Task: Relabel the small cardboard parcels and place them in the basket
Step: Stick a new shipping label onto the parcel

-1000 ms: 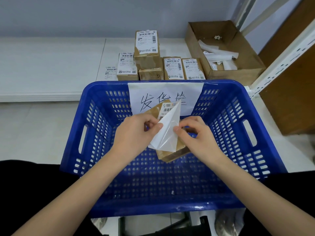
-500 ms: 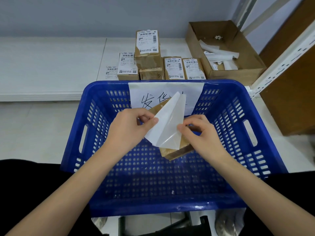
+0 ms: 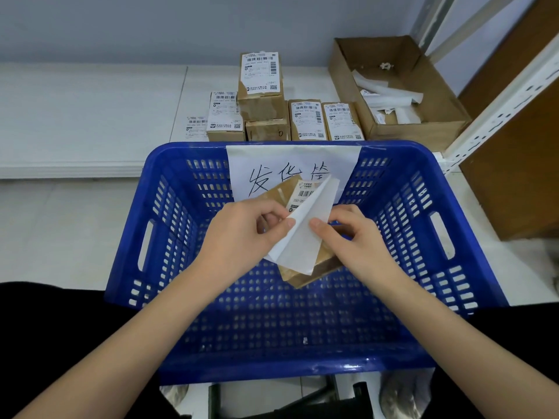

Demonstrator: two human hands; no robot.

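- Left hand (image 3: 242, 234) and right hand (image 3: 351, 237) pinch a white label (image 3: 302, 234) over a parcel (image 3: 314, 267) above the basket (image 3: 402, 189).
- More parcels (image 3: 287, 110) behind; apparently labelled.

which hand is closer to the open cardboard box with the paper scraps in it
Right. The right hand is over the basket on the side below the open box; the left hand is across the parcel, farther away.

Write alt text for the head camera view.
Two bare hands hold a small cardboard parcel over a blue basket; the left hand pinches a white label sheet, the right hand steadies the parcel. Behind stand more labelled parcels and an open cardboard box.
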